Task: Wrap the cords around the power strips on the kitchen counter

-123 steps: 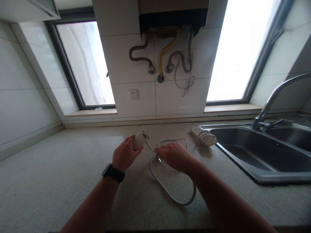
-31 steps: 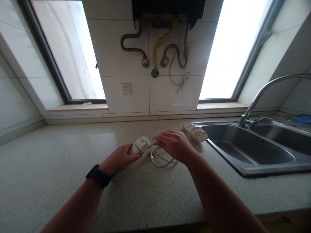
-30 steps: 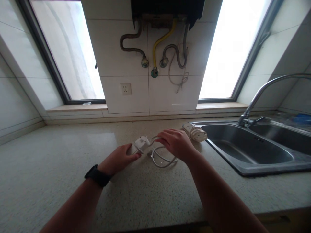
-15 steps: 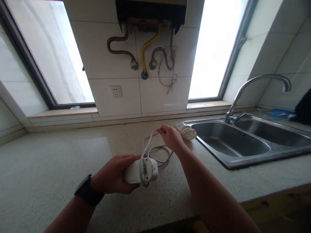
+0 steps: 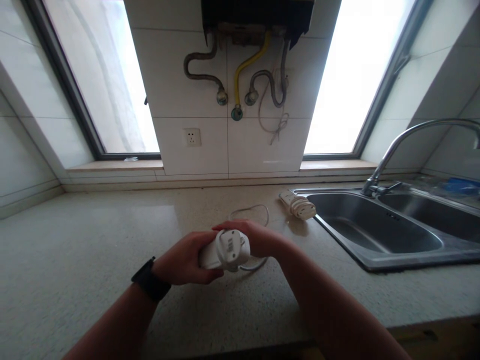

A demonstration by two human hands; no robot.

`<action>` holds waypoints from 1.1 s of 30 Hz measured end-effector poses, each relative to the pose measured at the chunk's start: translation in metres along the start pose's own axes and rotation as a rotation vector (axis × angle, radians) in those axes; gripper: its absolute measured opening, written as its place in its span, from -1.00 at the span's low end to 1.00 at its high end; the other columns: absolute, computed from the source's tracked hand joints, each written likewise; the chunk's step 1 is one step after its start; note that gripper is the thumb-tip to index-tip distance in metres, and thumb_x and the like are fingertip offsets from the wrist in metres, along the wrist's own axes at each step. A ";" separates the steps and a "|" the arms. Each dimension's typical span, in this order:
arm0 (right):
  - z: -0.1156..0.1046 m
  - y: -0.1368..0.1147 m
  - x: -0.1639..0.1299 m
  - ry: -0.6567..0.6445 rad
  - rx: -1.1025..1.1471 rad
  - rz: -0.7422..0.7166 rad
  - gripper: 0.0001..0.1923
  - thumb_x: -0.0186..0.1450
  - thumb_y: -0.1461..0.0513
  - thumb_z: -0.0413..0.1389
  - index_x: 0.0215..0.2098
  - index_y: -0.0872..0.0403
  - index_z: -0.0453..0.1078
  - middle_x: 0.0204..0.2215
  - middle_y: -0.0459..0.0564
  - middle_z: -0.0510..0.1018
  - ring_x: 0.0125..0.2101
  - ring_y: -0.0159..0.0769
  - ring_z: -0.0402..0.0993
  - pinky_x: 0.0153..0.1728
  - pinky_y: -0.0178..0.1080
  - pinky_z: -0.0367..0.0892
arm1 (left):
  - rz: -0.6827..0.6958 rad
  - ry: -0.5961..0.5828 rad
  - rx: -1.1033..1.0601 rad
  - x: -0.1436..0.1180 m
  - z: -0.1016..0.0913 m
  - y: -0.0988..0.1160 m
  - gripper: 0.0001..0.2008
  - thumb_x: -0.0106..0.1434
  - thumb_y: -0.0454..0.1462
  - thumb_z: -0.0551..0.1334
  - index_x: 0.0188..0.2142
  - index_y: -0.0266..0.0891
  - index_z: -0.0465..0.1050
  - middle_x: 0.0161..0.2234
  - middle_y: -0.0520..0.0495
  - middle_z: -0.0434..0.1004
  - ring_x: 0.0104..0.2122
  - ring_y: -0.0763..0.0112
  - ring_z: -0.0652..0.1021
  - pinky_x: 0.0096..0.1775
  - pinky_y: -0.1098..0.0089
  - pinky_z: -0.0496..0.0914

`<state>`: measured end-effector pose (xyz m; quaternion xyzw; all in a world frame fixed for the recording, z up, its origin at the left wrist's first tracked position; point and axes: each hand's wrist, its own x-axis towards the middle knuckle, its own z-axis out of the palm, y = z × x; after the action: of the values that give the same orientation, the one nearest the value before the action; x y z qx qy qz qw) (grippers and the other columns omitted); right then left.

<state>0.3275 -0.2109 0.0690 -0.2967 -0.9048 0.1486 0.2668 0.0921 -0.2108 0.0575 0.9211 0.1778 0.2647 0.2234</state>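
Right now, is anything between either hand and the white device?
Nothing visible is: the left hand grips the white device, and the right hand rests against its cord end.

White tiled wall [image 5: 195,75], two bright windows [image 5: 112,85], speckled countertop [image 5: 93,240], steel sink [image 5: 378,235]

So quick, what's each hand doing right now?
Left hand: closed around the white device, holding it above the counter.
Right hand: on the device's far side by its cord; grip cannot be told.
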 end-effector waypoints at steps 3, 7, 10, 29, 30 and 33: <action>-0.001 -0.001 0.001 -0.004 0.122 0.050 -0.73 0.31 0.29 0.12 -0.03 0.12 0.47 -0.18 0.01 0.55 -0.17 -0.32 0.46 -0.11 -0.28 0.30 | -0.004 -0.024 0.036 -0.001 -0.001 0.001 -0.46 0.11 -0.13 0.35 0.07 -0.21 0.37 -0.14 -0.11 0.53 -0.22 0.27 0.52 -0.17 0.33 0.36; -0.012 0.002 -0.002 0.104 0.153 0.075 -0.81 0.37 0.21 0.08 -0.15 0.14 0.47 -0.23 0.01 0.44 -0.20 -0.33 0.36 -0.15 -0.28 0.25 | -0.052 -0.061 0.120 -0.001 -0.002 -0.001 -0.52 0.09 -0.11 0.37 -0.01 -0.19 0.42 -0.19 -0.06 0.55 -0.26 0.30 0.52 -0.24 0.38 0.34; -0.020 0.005 -0.005 0.138 0.168 0.051 -0.80 0.35 0.15 0.10 -0.23 0.14 0.40 -0.28 -0.02 0.37 -0.24 -0.34 0.28 -0.17 -0.28 0.20 | -0.082 -0.102 0.146 -0.001 -0.001 -0.002 -0.53 0.09 -0.10 0.36 -0.02 -0.16 0.42 -0.20 -0.04 0.56 -0.27 0.31 0.53 -0.27 0.40 0.32; 0.011 0.031 0.007 0.164 0.494 0.164 -0.51 0.32 -0.11 0.07 -0.48 0.11 0.16 -0.54 -0.17 0.13 -0.52 -0.46 0.04 -0.50 -0.36 0.01 | -0.019 -0.011 0.026 0.001 0.008 0.008 -0.57 0.12 -0.16 0.35 -0.03 -0.19 0.42 -0.20 -0.05 0.53 -0.27 0.33 0.51 -0.22 0.37 0.34; 0.014 0.033 0.007 0.172 0.512 0.195 -0.51 0.34 -0.10 0.04 -0.49 0.11 0.15 -0.56 -0.18 0.11 -0.54 -0.46 0.02 -0.52 -0.36 -0.01 | -0.018 0.020 0.021 0.000 0.007 0.007 -0.56 0.13 -0.15 0.35 -0.01 -0.20 0.41 -0.19 -0.06 0.53 -0.27 0.32 0.50 -0.22 0.37 0.35; 0.017 0.039 0.007 0.235 0.394 0.250 -0.56 0.38 -0.04 0.00 -0.48 0.12 0.20 -0.56 -0.15 0.19 -0.51 -0.44 0.11 -0.47 -0.36 0.07 | -0.049 0.161 0.002 0.000 0.007 0.001 -0.53 0.18 -0.13 0.33 0.05 -0.22 0.38 -0.15 -0.08 0.53 -0.23 0.31 0.50 -0.18 0.34 0.37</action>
<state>0.3308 -0.1776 0.0414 -0.3636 -0.7777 0.3182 0.4022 0.0961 -0.2137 0.0526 0.8924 0.2179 0.3322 0.2140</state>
